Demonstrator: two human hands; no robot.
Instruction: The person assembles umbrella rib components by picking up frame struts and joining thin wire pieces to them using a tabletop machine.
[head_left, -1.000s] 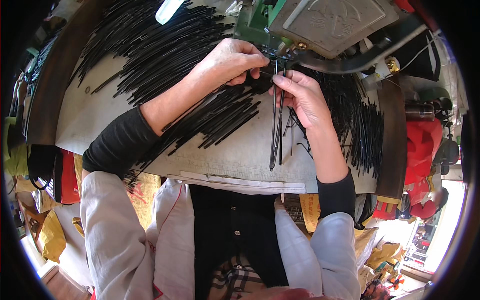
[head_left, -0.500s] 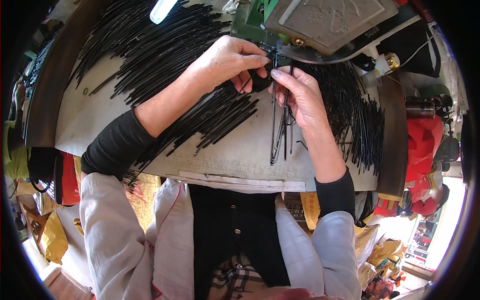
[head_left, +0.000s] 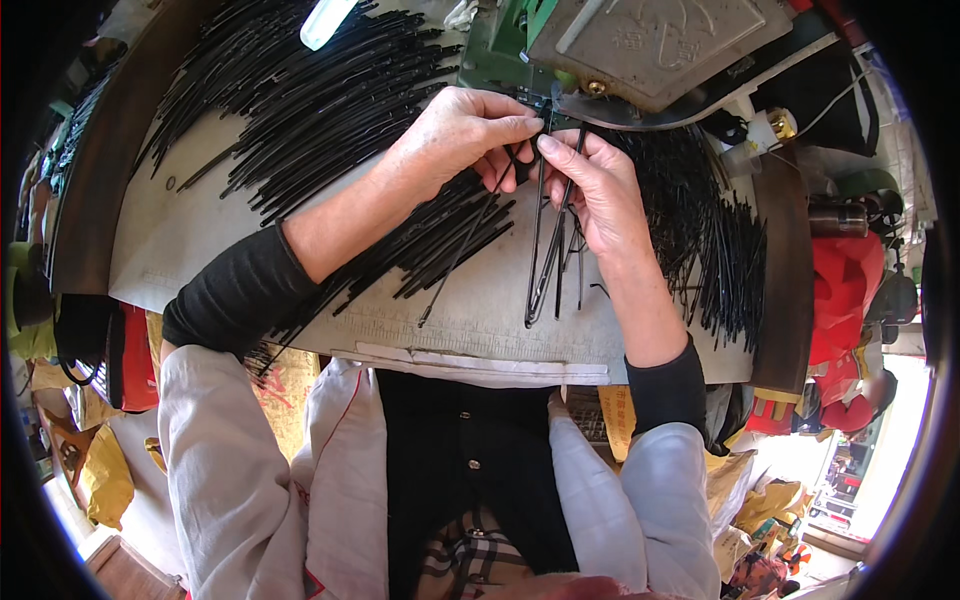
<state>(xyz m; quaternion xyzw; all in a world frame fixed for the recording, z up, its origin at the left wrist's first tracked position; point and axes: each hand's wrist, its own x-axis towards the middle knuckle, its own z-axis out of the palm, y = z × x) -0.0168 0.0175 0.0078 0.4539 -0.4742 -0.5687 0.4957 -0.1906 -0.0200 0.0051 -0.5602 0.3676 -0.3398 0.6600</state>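
Note:
Both of my hands meet in front of a green machine (head_left: pixel 490 70) at the far middle of the table. My left hand (head_left: pixel 450 140) is closed in a pinch, and a thin black rod (head_left: pixel 460 250) slants from its fingers toward the near edge. Close beside it, my right hand (head_left: pixel 598 190) pinches several thin black rods (head_left: pixel 535 270) that hang toward me, some with bent ends. Fingers and the machine hide the rods' upper ends. A large pile of black rods (head_left: pixel 330 120) lies left of my hands, another pile (head_left: pixel 725 260) to the right.
A grey metal cover (head_left: pixel 660 40) of the machine overhangs the far right. Dark raised boards (head_left: pixel 90 190) edge the pale table (head_left: pixel 200 240) on both sides. A white lamp tube (head_left: pixel 325 22) hangs above the left pile. Red bags (head_left: pixel 840 300) stand beyond the right edge.
Both hands have shifted slightly toward me. A rod now slants down clearly from my left hand, and the lower ends of the right hand's rods have swung left.

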